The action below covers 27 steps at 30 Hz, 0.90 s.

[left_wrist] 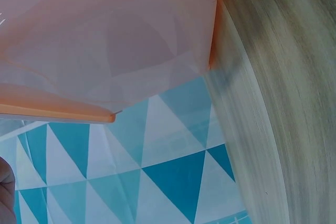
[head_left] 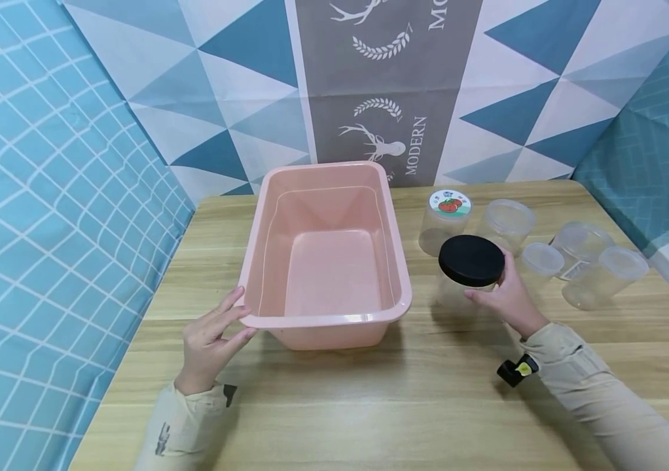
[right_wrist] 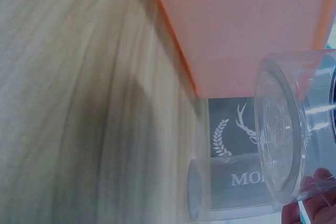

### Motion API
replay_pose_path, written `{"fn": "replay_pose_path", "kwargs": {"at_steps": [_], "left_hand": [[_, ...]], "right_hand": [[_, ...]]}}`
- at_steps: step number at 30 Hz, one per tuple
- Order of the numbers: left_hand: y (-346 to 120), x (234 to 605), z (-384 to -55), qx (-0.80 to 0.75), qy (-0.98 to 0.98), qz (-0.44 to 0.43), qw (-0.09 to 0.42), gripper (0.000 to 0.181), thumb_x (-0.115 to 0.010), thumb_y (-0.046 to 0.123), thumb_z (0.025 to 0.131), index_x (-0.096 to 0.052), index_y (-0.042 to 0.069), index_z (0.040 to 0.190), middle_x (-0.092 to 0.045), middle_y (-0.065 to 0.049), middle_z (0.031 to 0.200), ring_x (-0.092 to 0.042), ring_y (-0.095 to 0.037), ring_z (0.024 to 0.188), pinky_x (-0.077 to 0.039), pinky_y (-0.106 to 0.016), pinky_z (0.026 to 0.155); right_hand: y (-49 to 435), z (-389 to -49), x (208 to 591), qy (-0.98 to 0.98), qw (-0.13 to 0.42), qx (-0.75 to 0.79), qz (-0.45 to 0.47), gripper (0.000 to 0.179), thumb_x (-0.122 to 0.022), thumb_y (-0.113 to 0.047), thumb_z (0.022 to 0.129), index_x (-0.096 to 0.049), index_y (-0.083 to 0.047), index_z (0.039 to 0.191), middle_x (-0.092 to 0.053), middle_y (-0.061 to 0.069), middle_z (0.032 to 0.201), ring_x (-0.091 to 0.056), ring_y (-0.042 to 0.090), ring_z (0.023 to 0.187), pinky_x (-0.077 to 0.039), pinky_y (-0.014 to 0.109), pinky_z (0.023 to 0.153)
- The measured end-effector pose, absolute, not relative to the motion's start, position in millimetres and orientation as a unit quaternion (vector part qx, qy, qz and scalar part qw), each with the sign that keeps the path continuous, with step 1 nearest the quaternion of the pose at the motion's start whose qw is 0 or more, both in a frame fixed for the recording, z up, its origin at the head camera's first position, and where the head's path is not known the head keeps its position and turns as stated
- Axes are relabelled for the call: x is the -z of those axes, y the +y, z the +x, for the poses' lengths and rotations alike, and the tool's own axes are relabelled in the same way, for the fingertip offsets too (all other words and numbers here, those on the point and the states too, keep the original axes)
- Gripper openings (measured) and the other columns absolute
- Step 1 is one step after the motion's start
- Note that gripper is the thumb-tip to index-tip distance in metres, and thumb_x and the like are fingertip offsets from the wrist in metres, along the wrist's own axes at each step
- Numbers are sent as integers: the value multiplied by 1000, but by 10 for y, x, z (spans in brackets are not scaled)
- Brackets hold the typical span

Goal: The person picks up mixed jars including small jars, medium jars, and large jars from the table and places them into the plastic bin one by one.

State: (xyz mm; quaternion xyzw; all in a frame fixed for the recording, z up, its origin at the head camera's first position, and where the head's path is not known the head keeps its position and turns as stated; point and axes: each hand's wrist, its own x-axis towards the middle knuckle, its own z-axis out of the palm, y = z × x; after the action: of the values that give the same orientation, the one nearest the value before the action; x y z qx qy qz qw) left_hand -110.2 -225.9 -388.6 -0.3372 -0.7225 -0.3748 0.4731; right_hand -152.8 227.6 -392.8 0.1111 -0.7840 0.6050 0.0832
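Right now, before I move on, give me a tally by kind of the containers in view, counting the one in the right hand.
Pink plastic basin: 1
Black-lidded clear jar: 1
Clear jar with a red-fruit picture on its lid: 1
Plain clear-topped jars: 4
Total: 7

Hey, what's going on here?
Someone at a wooden table is holding a black-lidded clear jar in their right hand, raised off the surface. Their left hand touches the near left corner of a pink tub. Five more clear jars sit on the table, right of the tub.
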Motion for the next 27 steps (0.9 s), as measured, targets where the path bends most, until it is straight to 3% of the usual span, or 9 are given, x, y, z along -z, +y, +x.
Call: {"fn": "replay_pose_path", "kwargs": {"at_steps": [4, 8, 14, 17, 22, 27], "left_hand": [[-2257, 3887, -1098, 375, -724, -338, 469, 49, -70, 38, 87, -69, -10, 75, -66, -17, 108, -62, -6, 105, -38, -12, 57], [-2257, 3890, -1096, 377, -725, -337, 467, 49, -70, 38, 87, -69, -10, 75, -66, -18, 107, -62, -7, 106, -39, -10, 60], [-2260, 3886, -1098, 386, -717, -343, 468, 49, -71, 36, 86, -68, -11, 75, -66, -18, 108, -63, -6, 105, -28, -14, 43], [-2267, 3872, -1094, 386, -717, -346, 465, 48, -71, 35, 87, -68, -12, 76, -66, -19, 108, -63, -5, 104, -26, -14, 41], [-2257, 3864, -1096, 380, -720, -346, 466, 48, -70, 35, 87, -68, -11, 76, -66, -19, 107, -63, -6, 105, -35, -16, 48], [-2250, 3877, -1094, 381, -719, -342, 470, 48, -70, 36, 87, -68, -11, 76, -66, -19, 107, -62, -9, 107, -44, -8, 62]], "right_hand": [[2276, -1518, 3895, -776, 92, -611, 124, 87, -67, 17, 71, -16, 11, 141, -37, -8, 126, -38, -3, 115, -29, 8, 94], [2258, -1512, 3848, -772, 101, -614, 131, 86, -66, 19, 70, -17, 12, 140, -36, -7, 128, -37, -1, 116, -29, 9, 95], [2253, -1500, 3752, -775, 104, -607, 143, 87, -66, 19, 69, -16, 10, 141, -33, -6, 130, -36, 1, 118, -29, 9, 94], [2245, -1485, 3684, -771, 113, -606, 158, 89, -65, 20, 67, -18, 8, 141, -34, -8, 131, -37, 2, 117, -30, 10, 93], [2249, -1457, 3584, -772, 128, -595, 183, 93, -67, 22, 63, -23, 0, 142, -35, -8, 135, -38, 2, 119, -30, 12, 95], [2219, -1464, 3528, -802, 113, -562, 166, 91, -73, 13, 66, -22, 4, 142, -34, 7, 139, -36, 1, 117, -29, 17, 94]]}}
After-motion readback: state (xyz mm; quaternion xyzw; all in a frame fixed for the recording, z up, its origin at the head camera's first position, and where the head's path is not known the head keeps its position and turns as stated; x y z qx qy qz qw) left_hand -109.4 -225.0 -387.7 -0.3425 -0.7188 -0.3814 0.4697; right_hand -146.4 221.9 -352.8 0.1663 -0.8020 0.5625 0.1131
